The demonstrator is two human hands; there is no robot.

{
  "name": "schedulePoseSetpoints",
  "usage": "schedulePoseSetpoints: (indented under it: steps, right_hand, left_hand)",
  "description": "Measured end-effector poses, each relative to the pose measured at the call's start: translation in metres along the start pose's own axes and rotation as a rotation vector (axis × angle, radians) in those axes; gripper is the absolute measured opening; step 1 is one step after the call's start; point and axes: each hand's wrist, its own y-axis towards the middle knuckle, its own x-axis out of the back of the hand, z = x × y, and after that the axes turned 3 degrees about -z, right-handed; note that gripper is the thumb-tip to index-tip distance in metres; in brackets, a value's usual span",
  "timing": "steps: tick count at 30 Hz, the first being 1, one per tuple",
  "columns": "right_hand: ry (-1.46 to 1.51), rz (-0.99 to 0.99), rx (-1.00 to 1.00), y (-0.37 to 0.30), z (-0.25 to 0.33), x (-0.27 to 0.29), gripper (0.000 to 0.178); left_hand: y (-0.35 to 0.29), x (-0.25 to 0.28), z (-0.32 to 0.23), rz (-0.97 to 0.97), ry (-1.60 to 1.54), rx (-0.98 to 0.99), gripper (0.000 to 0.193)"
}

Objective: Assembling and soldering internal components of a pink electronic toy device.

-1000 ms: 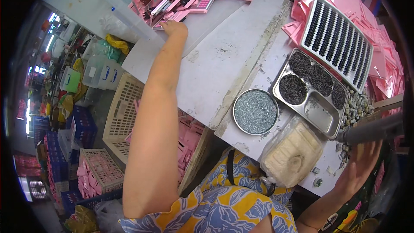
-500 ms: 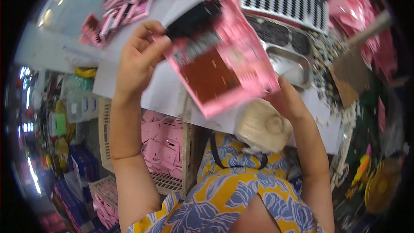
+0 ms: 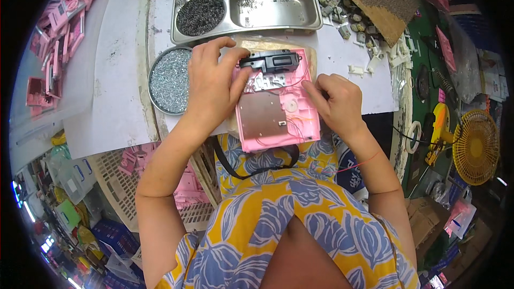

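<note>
Below the silver compartmented metal tray [image 3: 276,9], the pink plastic casing [image 3: 297,120], just lowered, is lying steadied on a beige block [image 3: 312,60]. The left hand [image 3: 213,83] is curling at its oblong black plastic part [image 3: 276,62], the right hand [image 3: 340,100] at its edge; grips unclear.

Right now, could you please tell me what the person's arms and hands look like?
The left hand and right hand are bare, with no gloves or watch showing. The forearms are uncovered too. The short sleeves are yellow, with a blue-grey leaf print outlined in white.
</note>
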Motion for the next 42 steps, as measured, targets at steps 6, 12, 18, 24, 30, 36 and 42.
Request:
schedulePoseSetpoints:
  steps: [6, 12, 18, 24, 30, 36, 42]
  right_hand:
    - [-0.014, -0.037, 0.107, 0.031, -0.008, -0.015, 0.035]
    - [-0.008, 0.118, 0.098, 0.022, -0.013, 0.000, 0.036]
    - [0.007, 0.096, -0.041, 0.004, 0.002, -0.009, 0.034]
    - [0.026, 0.144, -0.032, 0.020, -0.017, -0.008, 0.035]
    - [0.000, 0.347, -0.204, 0.034, -0.013, 0.020, 0.068]
    - [0.039, 0.450, -0.212, -0.035, 0.003, 0.029, 0.118]
    - [0.352, 0.531, -0.176, -0.020, -0.020, 0.040, 0.089]
  left_hand:
    - [0.013, 0.000, 0.015, -0.040, -0.112, 0.052, 0.031]
    - [0.013, -0.011, 0.015, -0.056, -0.193, 0.029, 0.028]
    - [0.029, -0.019, 0.030, -0.024, -0.117, 0.019, 0.025]
    - [-0.017, -0.015, -0.003, -0.003, -0.187, 0.277, 0.042]
    - [-0.041, -0.031, -0.031, -0.202, -0.203, 0.423, 0.053]
    - [-0.038, -0.034, -0.019, -0.249, -0.171, 0.368, 0.052]
    - [-0.030, -0.033, -0.015, -0.288, 0.003, 0.233, 0.052]
